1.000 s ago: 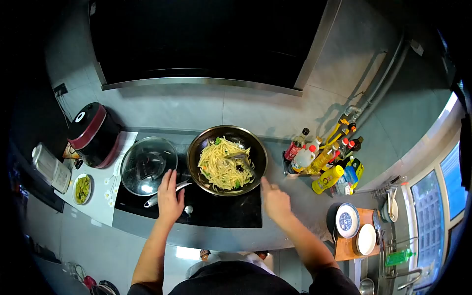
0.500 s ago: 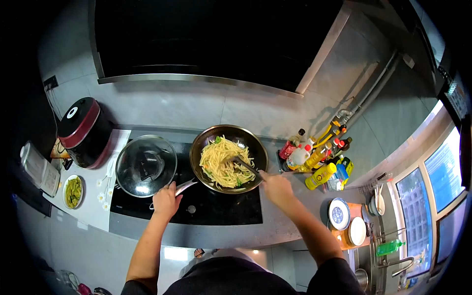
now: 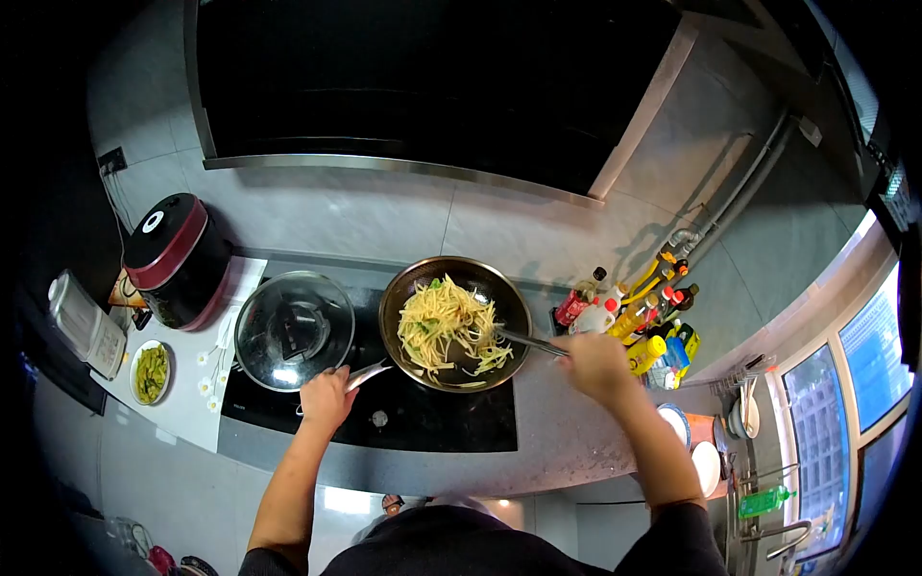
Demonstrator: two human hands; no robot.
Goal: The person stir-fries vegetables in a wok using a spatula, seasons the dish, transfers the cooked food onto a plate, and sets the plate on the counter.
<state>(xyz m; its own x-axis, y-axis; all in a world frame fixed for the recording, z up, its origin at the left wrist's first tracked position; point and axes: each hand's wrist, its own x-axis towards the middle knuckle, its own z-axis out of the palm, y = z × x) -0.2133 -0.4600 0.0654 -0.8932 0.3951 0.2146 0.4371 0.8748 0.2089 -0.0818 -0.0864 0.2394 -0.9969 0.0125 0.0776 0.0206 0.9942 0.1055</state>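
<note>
My left hand (image 3: 327, 396) is closed round the end of the pan's metal handle (image 3: 368, 373). The round dark pan (image 3: 520, 317) sits on the black cooktop (image 3: 451, 422) and holds pale shredded strips (image 3: 437, 322) with bits of green. In my right hand (image 3: 595, 365) is the spatula (image 3: 533, 341), its handle slanting into the right side of the pan. The spatula's head is partly hidden by the strips. A glass lid (image 3: 295, 331) lies on the cooktop, just left of the pan.
Bottles (image 3: 639, 317) stand right of the pan. Plates (image 3: 706, 468) sit beside the sink area, near a green bottle (image 3: 764, 501). A dish of green food (image 3: 151, 372), a red-black cooker (image 3: 176, 259) and a white container (image 3: 86, 326) are at the left. The range hood (image 3: 403, 168) hangs above.
My left hand has closed on the pan handle. My right hand has taken the spatula and moved right and up. The strips have shifted, baring some of the pan's bottom.
</note>
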